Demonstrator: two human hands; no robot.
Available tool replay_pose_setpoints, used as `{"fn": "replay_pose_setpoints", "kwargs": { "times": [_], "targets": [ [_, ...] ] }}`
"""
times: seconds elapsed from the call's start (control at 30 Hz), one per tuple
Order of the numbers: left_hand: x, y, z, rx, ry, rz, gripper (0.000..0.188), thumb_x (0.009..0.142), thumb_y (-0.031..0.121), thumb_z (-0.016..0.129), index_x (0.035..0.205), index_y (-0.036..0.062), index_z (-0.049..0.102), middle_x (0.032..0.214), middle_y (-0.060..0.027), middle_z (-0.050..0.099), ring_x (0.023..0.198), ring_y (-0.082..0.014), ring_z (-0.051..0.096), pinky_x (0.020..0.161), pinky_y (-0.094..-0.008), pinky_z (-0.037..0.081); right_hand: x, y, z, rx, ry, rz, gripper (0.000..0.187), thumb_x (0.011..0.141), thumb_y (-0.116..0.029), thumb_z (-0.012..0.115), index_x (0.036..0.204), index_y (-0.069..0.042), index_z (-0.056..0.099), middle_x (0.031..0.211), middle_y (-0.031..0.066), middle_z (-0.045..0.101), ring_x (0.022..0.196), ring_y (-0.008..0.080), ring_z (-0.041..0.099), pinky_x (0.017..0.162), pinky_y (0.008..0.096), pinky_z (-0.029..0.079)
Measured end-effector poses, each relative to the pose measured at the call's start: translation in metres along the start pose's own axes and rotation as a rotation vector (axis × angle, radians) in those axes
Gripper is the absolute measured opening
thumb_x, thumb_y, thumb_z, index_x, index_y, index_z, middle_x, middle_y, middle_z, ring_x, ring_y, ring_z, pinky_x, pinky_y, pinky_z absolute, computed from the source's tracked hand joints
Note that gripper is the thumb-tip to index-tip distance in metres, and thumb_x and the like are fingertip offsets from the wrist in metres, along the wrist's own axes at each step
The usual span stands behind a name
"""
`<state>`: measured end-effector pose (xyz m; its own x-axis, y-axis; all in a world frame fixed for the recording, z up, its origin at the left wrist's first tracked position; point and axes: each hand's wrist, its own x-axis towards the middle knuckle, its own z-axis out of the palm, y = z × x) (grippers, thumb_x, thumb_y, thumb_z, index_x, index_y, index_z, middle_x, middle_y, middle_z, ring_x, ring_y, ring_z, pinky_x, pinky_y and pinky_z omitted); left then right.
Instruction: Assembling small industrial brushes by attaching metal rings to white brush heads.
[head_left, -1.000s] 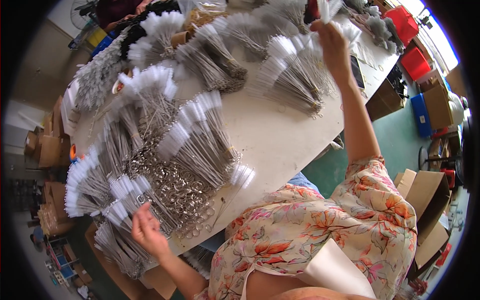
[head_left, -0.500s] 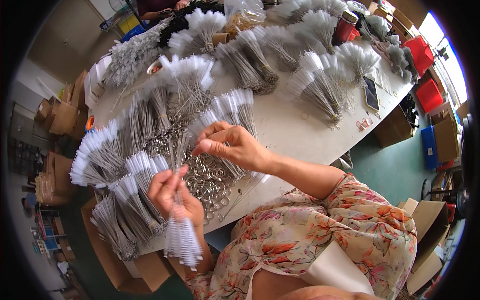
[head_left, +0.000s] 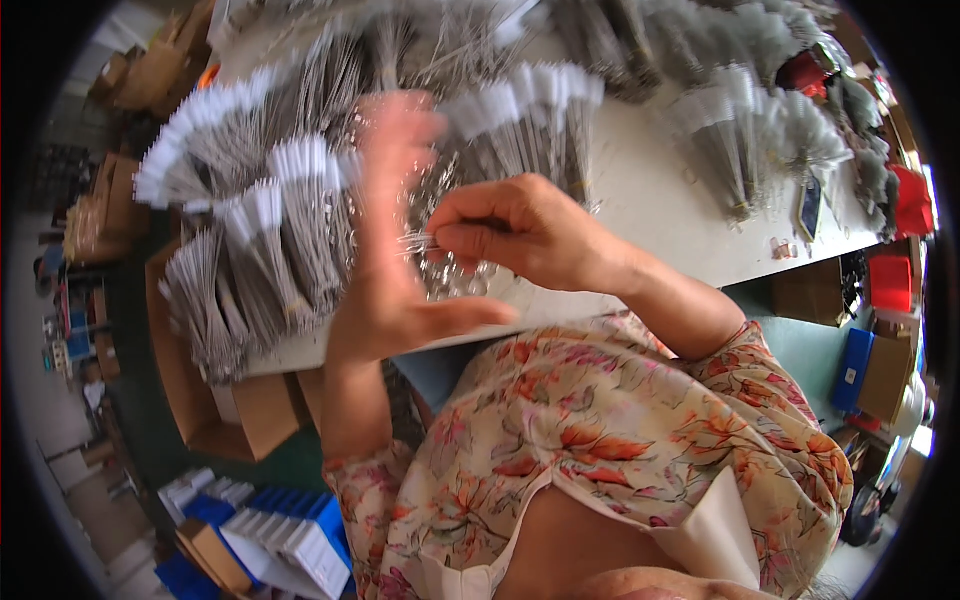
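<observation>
From my remote feed, the left hand [head_left: 385, 275] has opened, its blurred fingers spread wide. The right hand [head_left: 525, 235] now pinches thin metal brush stems [head_left: 417, 243] near the loose rings [head_left: 470, 280], apparently carrying them alone.

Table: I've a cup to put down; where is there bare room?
The table is bare between the middle brushes, right brushes and right hand. The left side is crowded with left brushes and rings.

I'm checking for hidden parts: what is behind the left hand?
Past the left hand, white-bristled wire brushes show at left and metal rings at right. Whatever lies directly behind it is covered.
</observation>
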<state>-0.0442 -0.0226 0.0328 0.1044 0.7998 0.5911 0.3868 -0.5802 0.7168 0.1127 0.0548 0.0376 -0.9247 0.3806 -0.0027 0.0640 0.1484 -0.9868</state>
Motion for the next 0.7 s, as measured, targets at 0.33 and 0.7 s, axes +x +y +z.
{"fn": "replay_pose_setpoints", "kwargs": {
  "times": [0.33,0.7],
  "targets": [
    [-0.038,-0.01,0.024,0.012,0.228,0.05,0.018,0.07,0.013,0.073,0.08,0.005,0.061,0.084,-0.0061,0.059,0.077,-0.0158,0.055,0.065,-0.0274,0.046,-0.02,0.005,-0.008,0.239,-0.137,0.177,0.017,0.088,-0.016,0.054,0.087,0.0,0.06,0.067,0.0025,0.059,0.058,0.0074,0.052,0.053,0.022,0.042],
    [-0.147,-0.001,0.057,0.558,0.058,-0.822,0.012,0.078,0.013,0.066,0.079,0.0038,0.058,0.068,-0.005,0.058,0.052,-0.0133,0.054,0.048,-0.0253,0.043,-0.141,0.098,-0.078,-1.2,0.236,0.424,0.007,0.079,-0.007,0.058,0.082,-0.003,0.063,0.076,0.014,0.06,0.07,0.0294,0.061,0.062,0.0372,0.048]
  ]
}}
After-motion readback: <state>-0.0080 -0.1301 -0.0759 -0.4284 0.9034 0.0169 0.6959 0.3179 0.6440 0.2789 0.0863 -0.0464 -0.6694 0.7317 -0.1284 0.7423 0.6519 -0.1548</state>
